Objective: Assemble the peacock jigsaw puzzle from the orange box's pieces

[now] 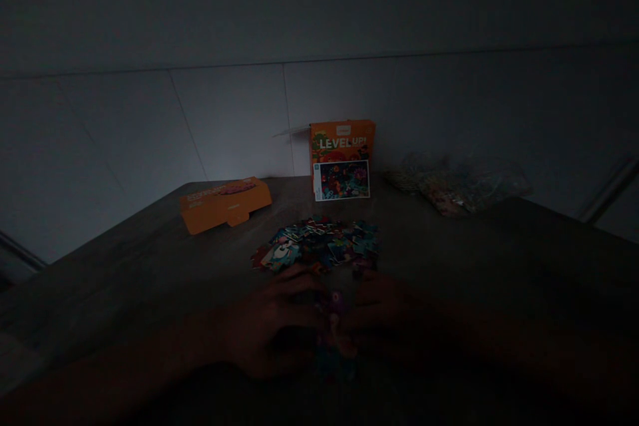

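Observation:
In dim light, a small group of jigsaw puzzle pieces [335, 326] with purple, pink and teal print lies on the table close to me. My left hand [272, 323] is at its left edge, fingers curved and fingertips on the pieces. From the other side my right hand [377, 303] grips at the pieces' right edge with bent fingers. Shadow hides the exact fingertip contact. Just beyond both hands spreads a heap of loose jigsaw pieces [319, 239], mostly teal and dark blue.
An orange "LEVEL UP!" box [344, 136] stands at the back, with a picture card [344, 181] leaning on it. An orange carton piece [227, 203] lies at the left. Clear plastic bags [459, 183] with pieces lie back right. A tiled wall [239, 120] borders the grey table [150, 253].

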A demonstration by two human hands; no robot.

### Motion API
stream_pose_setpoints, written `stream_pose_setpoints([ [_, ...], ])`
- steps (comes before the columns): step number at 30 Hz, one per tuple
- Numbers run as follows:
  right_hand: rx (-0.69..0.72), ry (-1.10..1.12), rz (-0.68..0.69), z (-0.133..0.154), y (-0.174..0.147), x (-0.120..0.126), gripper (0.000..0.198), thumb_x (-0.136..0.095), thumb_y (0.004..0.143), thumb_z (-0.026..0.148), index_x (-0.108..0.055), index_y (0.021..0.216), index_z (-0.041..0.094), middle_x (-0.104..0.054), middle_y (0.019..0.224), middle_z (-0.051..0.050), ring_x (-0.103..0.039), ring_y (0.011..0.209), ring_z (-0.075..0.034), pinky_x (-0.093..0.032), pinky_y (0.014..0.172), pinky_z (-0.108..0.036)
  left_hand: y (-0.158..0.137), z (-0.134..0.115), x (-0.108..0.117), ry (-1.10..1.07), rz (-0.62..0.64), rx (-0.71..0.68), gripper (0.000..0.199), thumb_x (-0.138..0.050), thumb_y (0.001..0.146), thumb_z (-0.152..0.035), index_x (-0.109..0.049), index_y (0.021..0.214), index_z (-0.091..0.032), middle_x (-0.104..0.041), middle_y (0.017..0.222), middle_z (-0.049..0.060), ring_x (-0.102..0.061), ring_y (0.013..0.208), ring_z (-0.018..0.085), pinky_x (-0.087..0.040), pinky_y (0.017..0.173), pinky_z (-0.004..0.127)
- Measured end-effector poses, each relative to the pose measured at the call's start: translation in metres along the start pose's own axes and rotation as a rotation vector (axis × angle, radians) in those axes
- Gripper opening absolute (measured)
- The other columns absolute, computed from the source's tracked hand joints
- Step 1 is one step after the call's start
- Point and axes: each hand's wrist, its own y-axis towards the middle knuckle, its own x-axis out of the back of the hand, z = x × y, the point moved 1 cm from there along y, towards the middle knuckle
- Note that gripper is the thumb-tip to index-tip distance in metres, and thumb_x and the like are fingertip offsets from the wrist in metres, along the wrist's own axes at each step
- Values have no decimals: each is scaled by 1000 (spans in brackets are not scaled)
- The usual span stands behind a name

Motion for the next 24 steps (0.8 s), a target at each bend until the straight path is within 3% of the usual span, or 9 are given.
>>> stream_pose_setpoints([
  [17, 14, -112, -26, -3, -3, -5, 31, -43, 102, 30, -66, 121, 22, -70, 91, -6, -60, 79, -18, -40, 81, -35, 2, -3, 2, 0, -8, -23, 56, -69, 77, -14, -59, 129, -31, -56, 126, 7, -51, 117, 28, -43, 104, 47],
  [24, -16, -41, -6, -1, -2, -2, 25, -45, 101, 27, -69, 97, 21, -68, 84, -4, -58, 76, -17, -40, 78, -31, 0, -2, 2, 20, -10, -1, 39, -69, 77, -19, -64, 115, -25, -56, 123, 8, -52, 114, 28, -44, 103, 46],
])
